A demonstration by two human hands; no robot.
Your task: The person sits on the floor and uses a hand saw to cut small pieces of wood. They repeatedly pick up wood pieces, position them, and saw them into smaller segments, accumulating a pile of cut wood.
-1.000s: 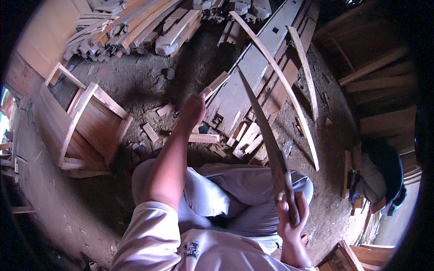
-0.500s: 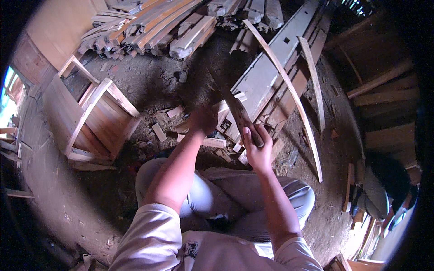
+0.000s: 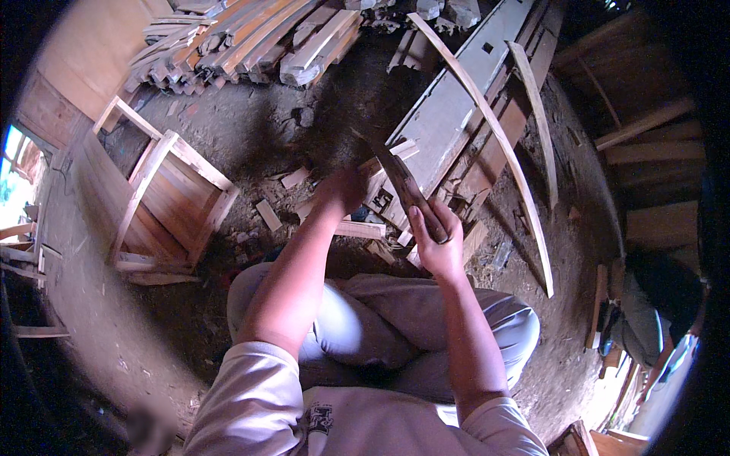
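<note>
My right hand [image 3: 442,247] is closed around the wooden handle of a long machete-like blade [image 3: 395,169]. Its dark blade slants away up and to the left, thin toward the tip. My left hand [image 3: 340,190] is in shadow, its fingers bunched at the near end of a short pale wood strip [image 3: 403,150]. That strip passes behind the blade, and its far end shows to the right of it. I cannot tell whether blade and strip touch. Below the hands lies a pale wood block [image 3: 361,229] among offcuts, in front of my crossed legs.
A wooden frame box [image 3: 171,205] stands at left. Stacked timber [image 3: 251,38] fills the far side. A long pale board [image 3: 456,99] and two curved strips [image 3: 494,125] lie at right. Someone in grey trousers [image 3: 642,323] is at the right edge.
My view has shifted slightly. The blade's tip is a little lower in the picture. Both hands stay in nearly the same place and keep their grips.
</note>
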